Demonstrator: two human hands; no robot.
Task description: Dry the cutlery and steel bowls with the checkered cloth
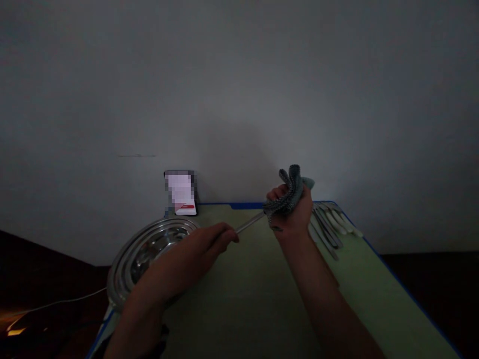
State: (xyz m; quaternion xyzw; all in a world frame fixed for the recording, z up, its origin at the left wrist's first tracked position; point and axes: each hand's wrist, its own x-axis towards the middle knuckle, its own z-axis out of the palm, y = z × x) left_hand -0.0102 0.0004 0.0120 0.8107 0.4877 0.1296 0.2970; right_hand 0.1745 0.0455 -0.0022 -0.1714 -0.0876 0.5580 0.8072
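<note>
My left hand (209, 243) is closed on one end of a thin metal utensil (250, 223) held above the table. The other end disappears into a dark grey checked cloth (286, 199), so its kind is hidden. My right hand (297, 212) is closed around that bunched cloth, gripping the utensil through it. Behind my left forearm stands a shiny steel bowl (125, 257) with a wide rim, partly covered by the arm. To the right of my right hand several pieces of cutlery (329, 229) lie side by side, some metal and some with pale handles.
A lit phone (181, 192) leans against the grey wall (239, 99) at the table's back left. The pale green table (247, 299) has a blue edge along its sides. A white cable (71, 300) runs at the lower left. The room is dim.
</note>
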